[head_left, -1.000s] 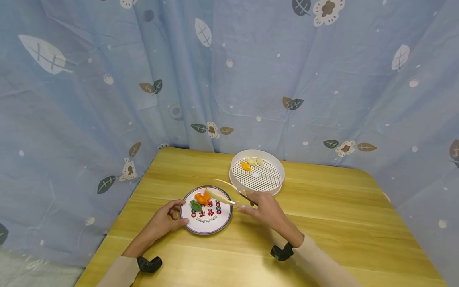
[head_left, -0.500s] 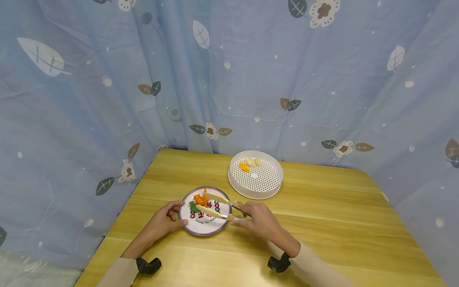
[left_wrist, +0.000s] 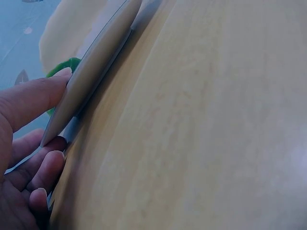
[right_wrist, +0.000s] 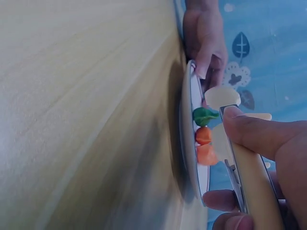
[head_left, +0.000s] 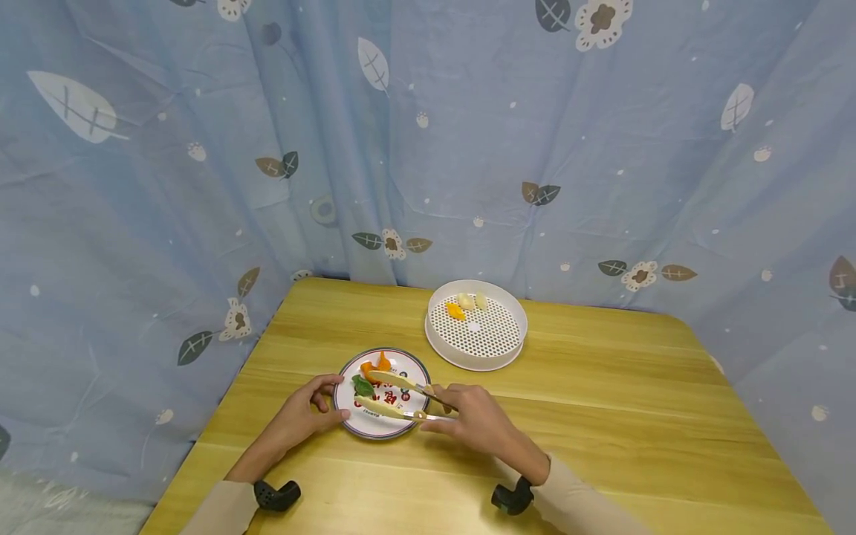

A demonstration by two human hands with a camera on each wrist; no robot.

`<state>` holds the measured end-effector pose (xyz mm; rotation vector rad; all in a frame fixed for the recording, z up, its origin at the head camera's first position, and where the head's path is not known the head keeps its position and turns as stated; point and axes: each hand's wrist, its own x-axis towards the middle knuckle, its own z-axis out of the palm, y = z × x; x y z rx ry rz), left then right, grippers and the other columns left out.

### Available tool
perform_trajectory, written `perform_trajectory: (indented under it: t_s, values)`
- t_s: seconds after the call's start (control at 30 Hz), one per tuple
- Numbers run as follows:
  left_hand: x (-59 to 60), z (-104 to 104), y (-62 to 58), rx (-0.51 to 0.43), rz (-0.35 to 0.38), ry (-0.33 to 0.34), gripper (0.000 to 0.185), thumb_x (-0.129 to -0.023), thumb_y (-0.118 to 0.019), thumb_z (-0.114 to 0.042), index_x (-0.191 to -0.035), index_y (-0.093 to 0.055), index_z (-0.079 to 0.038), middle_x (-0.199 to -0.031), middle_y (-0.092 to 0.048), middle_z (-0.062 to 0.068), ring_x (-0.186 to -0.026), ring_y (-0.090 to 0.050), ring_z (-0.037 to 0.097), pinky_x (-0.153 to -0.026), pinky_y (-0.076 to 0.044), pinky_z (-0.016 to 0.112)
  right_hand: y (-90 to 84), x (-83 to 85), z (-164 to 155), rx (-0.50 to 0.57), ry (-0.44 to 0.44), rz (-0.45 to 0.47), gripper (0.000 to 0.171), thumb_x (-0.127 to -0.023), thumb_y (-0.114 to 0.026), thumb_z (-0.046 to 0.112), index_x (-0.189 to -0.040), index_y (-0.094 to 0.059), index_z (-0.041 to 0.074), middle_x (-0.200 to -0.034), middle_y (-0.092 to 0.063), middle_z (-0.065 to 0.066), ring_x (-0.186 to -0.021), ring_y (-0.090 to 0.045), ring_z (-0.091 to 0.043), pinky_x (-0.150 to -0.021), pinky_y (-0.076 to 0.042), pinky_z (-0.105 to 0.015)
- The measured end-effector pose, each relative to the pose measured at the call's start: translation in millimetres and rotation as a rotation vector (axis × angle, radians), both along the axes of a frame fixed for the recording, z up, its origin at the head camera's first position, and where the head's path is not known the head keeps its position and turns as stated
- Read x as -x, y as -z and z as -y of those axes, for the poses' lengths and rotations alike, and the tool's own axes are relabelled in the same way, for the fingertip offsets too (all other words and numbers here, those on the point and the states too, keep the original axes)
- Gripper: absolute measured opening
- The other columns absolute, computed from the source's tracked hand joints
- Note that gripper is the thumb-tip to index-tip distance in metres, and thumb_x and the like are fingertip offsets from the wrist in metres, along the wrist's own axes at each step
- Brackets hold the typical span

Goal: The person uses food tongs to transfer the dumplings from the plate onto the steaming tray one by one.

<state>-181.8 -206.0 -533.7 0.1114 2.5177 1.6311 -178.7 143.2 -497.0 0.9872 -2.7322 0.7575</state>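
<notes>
My left hand (head_left: 307, 407) holds the left rim of a round white plate (head_left: 364, 426) with red lettering. In the left wrist view its thumb (left_wrist: 36, 98) lies over the rim and fingers curl beneath. My right hand (head_left: 478, 420) grips tongs (head_left: 391, 379) with cream-coloured tips. The tongs are spread apart over the plate, their tips close to a green leafy-looking piece (head_left: 362, 386). Two orange pieces (head_left: 368, 371) lie behind it. In the right wrist view, the green piece (right_wrist: 204, 116) sits beside the orange pieces (right_wrist: 206, 155), with nothing visibly pinched by the tongs.
A round white perforated tray (head_left: 476, 362) stands behind the plate to the right. Inside are a yellow piece (head_left: 455, 311) and two pale pieces (head_left: 466, 301). The wooden table (head_left: 602, 394) reaches back to a blue patterned curtain (head_left: 468, 134).
The right hand has brought the tongs toward me and slightly left, from the orange pieces to around the green one. The left hand stays on the plate's rim.
</notes>
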Motion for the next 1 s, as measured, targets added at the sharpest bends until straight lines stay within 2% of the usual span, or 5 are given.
perform_trajectory:
  t_s: [0.13, 0.47, 0.6, 0.83, 1.0]
  values:
    - [-0.7, 0, 0.4, -0.002, -0.003, 0.004, 0.068, -0.083, -0.089, -0.024, -0.141, -0.057, -0.013, -0.113, -0.057, 0.011, -0.089, -0.050, 0.024, -0.073, -0.042, 0.028, 4.0, 1.0, 4, -0.024, -0.002, 0.015, 0.062, -0.086, -0.078, 0.054, -0.134, -0.070, 0.015, -0.076, -0.060, 0.007, -0.064, -0.044, -0.003, -0.058, -0.038, -0.021]
    - [-2.2, 2, 4.5, -0.004, -0.006, 0.008, 0.068, -0.082, -0.090, -0.025, -0.141, -0.058, -0.013, -0.113, -0.058, 0.011, -0.089, -0.050, 0.024, -0.072, -0.042, 0.028, 10.8, -0.3, 12, -0.033, -0.004, 0.016, 0.067, -0.087, -0.078, 0.054, -0.136, -0.068, 0.010, -0.079, -0.063, 0.004, -0.066, -0.047, -0.004, -0.060, -0.041, -0.023]
    - [-2.0, 2, 4.7, -0.005, -0.010, 0.009, 0.068, -0.082, -0.089, -0.025, -0.141, -0.058, -0.013, -0.114, -0.057, 0.011, -0.088, -0.050, 0.024, -0.072, -0.042, 0.028, 14.4, -2.3, 14, -0.061, -0.007, -0.004, 0.065, -0.088, -0.075, 0.056, -0.135, -0.069, 0.012, -0.095, -0.072, 0.003, -0.074, -0.053, -0.003, -0.068, -0.049, -0.025]
    - [-1.5, 1, 3.1, -0.003, -0.023, 0.015, 0.067, -0.083, -0.089, -0.025, -0.141, -0.057, -0.013, -0.113, -0.057, 0.011, -0.088, -0.050, 0.025, -0.073, -0.042, 0.029, 15.4, -2.7, 16, -0.050, -0.021, -0.019, 0.060, -0.091, -0.072, 0.055, -0.132, -0.071, 0.011, -0.091, -0.072, 0.004, -0.068, -0.046, -0.005, -0.061, -0.041, -0.023]
    - [-0.5, 1, 3.1, -0.005, -0.026, 0.016, 0.067, -0.082, -0.089, -0.024, -0.140, -0.058, -0.013, -0.114, -0.057, 0.011, -0.088, -0.050, 0.024, -0.073, -0.042, 0.028, 15.5, -3.2, 15, -0.053, -0.021, -0.032, 0.057, -0.093, -0.070, 0.054, -0.132, -0.072, 0.012, -0.102, -0.075, 0.003, -0.077, -0.058, -0.001, -0.069, -0.050, -0.025]
